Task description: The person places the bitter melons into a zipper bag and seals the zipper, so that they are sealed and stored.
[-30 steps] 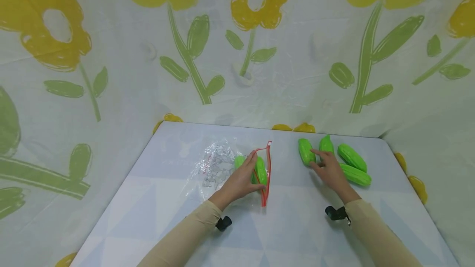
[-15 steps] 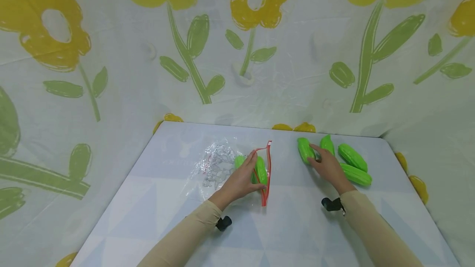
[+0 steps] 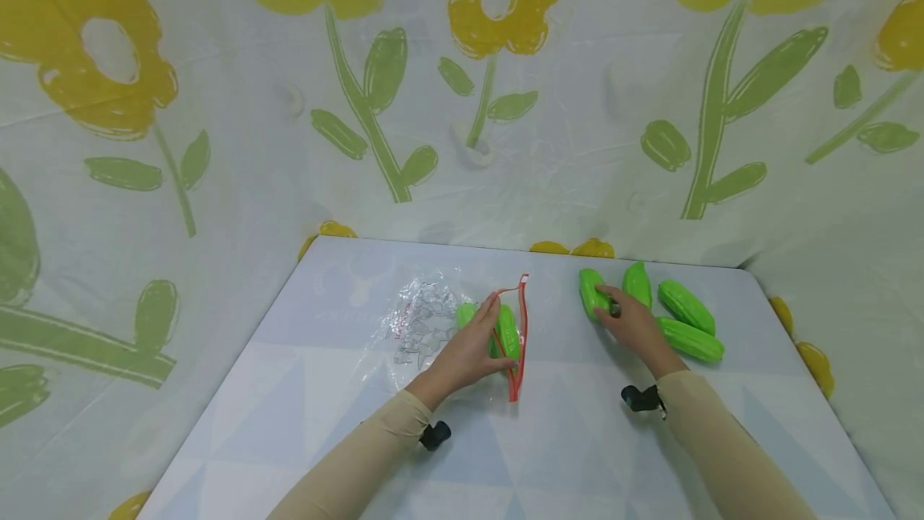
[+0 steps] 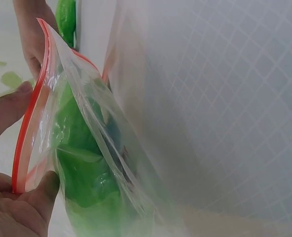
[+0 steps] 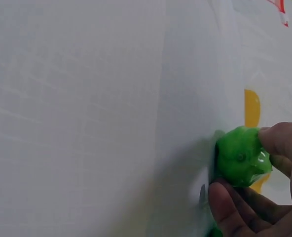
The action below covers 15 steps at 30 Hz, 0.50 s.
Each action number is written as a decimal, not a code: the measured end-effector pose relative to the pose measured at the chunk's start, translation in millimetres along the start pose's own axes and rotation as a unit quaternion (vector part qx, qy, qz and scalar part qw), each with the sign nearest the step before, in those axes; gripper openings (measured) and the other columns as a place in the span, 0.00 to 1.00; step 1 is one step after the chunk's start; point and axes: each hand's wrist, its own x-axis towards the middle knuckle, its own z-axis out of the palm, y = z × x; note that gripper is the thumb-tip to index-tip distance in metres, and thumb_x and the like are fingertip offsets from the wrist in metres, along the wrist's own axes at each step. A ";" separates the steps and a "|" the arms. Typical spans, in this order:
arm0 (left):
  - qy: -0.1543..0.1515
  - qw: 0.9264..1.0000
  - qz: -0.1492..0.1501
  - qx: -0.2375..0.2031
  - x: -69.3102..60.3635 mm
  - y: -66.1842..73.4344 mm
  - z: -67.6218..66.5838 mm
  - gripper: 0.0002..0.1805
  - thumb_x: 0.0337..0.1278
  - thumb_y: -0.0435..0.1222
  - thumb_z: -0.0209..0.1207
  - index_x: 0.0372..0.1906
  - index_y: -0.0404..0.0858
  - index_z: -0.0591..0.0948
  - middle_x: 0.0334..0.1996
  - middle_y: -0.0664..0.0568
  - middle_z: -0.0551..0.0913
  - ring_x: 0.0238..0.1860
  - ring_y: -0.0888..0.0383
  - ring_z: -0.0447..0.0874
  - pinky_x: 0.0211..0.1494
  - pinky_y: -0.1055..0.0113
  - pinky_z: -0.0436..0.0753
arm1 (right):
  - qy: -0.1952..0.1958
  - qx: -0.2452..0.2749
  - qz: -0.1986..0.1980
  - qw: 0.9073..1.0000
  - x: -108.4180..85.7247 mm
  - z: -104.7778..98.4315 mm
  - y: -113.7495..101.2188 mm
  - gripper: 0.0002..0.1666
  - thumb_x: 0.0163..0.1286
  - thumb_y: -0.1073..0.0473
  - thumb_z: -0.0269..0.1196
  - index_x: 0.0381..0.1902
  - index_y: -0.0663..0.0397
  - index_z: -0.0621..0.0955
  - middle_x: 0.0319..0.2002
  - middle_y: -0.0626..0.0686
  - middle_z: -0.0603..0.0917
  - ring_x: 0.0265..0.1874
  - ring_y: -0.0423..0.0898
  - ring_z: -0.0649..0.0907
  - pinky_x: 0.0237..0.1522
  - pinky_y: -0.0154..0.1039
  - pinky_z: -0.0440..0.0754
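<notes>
A clear zip bag with a red-edged mouth lies on the table, green ridged vegetable-like pieces inside it. My left hand holds the bag's mouth, its thumb and fingers at the red edge. To the right, my right hand has its thumb and fingers around a green piece that lies on the table. The right wrist view shows this piece end-on between thumb and fingers.
Three more green pieces lie beside and behind my right hand: one upright in view, two slanting. A flower-patterned curtain stands behind the table.
My right hand has shifted slightly left and its fingers have come round the leftmost loose green piece. My left hand and the bag have stayed in place.
</notes>
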 end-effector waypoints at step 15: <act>-0.002 1.000 -0.004 -0.003 0.3 0.9 -0.1 0.61 0.54 0.48 0.74 0.82 0.35 0.47 0.83 0.47 0.44 0.81 0.52 0.48 0.77 0.57 0.64 | -0.004 0.037 -0.026 0.999 -49.2 14.6 -4.5 0.31 0.72 0.54 0.66 0.68 0.58 0.72 0.56 0.70 0.78 0.50 0.65 0.83 0.42 0.51 0.87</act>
